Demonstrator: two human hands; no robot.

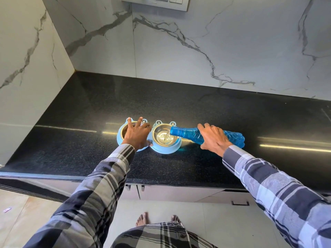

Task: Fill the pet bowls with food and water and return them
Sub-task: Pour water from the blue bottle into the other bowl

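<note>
A light-blue double pet-bowl stand (pixel 162 151) sits on the black counter (pixel 197 108), holding two steel bowls. My left hand (pixel 137 134) rests over the left bowl (pixel 125 128) with fingers spread and the thumb against the stand's middle, hiding most of that bowl. My right hand (pixel 214 138) grips a blue plastic bottle (pixel 184 132) around its middle, tipped nearly flat with its mouth over the right bowl (pixel 164 136). A thin stream of water runs from the bottle into that bowl, where a little water glints.
The counter runs into a corner of marble-patterned wall at the left and back. A switch panel (pixel 157 1) is on the back wall. Cabinet drawers (pixel 179 193) sit below the counter edge, with my bare feet on the tiled floor.
</note>
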